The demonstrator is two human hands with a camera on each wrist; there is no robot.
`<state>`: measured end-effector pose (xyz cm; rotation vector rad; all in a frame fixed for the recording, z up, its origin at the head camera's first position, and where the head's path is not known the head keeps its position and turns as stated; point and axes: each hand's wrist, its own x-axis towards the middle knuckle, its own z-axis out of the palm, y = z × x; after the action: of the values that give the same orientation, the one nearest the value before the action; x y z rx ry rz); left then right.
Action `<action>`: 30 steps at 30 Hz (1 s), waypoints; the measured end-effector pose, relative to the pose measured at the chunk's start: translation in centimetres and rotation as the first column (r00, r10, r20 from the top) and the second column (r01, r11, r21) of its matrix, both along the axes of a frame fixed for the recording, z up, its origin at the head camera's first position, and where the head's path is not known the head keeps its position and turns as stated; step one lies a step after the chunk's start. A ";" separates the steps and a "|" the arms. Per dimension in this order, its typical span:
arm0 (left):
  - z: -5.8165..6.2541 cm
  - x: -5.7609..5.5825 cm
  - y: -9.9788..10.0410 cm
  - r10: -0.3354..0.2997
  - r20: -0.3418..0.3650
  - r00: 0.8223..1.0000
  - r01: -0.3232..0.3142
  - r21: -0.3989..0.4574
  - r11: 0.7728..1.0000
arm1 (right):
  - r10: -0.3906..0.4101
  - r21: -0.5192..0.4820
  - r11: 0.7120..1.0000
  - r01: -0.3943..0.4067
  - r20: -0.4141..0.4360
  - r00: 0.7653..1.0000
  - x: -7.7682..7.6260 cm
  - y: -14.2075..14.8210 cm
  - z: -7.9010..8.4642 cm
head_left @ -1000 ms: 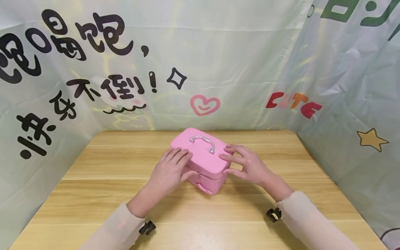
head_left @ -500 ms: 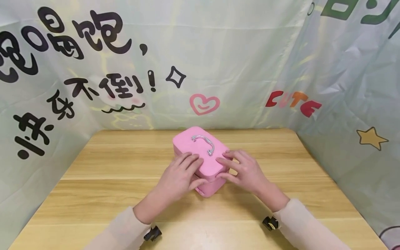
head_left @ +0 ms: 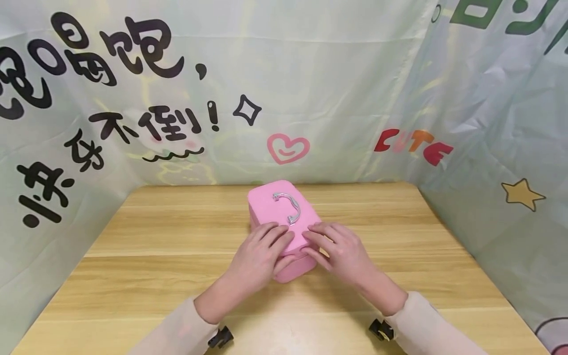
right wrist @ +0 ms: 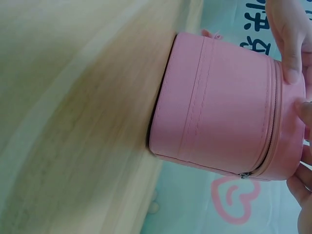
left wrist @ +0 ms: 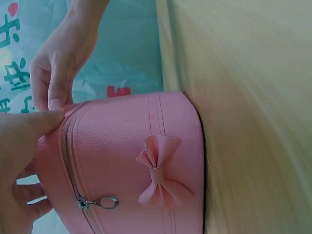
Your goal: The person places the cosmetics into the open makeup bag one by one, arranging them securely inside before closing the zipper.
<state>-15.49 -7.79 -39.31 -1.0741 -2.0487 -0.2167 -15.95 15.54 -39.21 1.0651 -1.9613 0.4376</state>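
A pink cosmetic case (head_left: pixel 268 199) with a curved silver handle (head_left: pixel 294 207) on its lid stands upright on the table in the head view, lid down. My left hand (head_left: pixel 259 256) holds the lid's near left edge, fingers on top and thumb low on the side. Opposite it, my right hand (head_left: pixel 348 254) grips the near right corner in the same way. The thumbs almost meet at the near end. In the left wrist view, a pink bow (left wrist: pixel 161 175) and a metal zipper pull (left wrist: pixel 105 202) show on one side. Another zipper slider (right wrist: pixel 245 175) appears in the right wrist view.
The wooden table (head_left: pixel 155 276) reaches back to a pale printed cloth (head_left: pixel 337 79), which hangs along the back and both sides. The case stands close to the table's far edge. A small black device (head_left: pixel 220 337) sits at the left cuff, another (head_left: pixel 381 329) at the right.
The case has turned on the table, its near end swinging left toward me. My left hand has slid right and nearer along the lid; my right hand has moved left and nearer with the corner.
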 end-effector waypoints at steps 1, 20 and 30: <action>0.0 0.0 -0.2 -0.005 0.012 1.000 0.005 -0.002 1.000 | 0.002 0.002 1.000 -0.002 0.003 1.000 0.1 -0.1 0.1; 0.9 -2.3 -4.7 -0.200 0.206 0.958 0.217 -0.062 0.974 | 0.134 0.179 0.973 -0.149 0.094 0.987 -1.9 -0.7 0.8; 0.7 -2.4 -6.5 -0.173 0.292 0.941 0.192 -0.037 0.981 | 0.111 0.216 0.967 -0.133 0.110 0.988 -1.8 -2.0 1.1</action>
<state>-17.88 -14.32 -38.61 -1.3411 -2.2234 -0.4255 -17.75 13.50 -38.09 1.3342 -2.0736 0.3467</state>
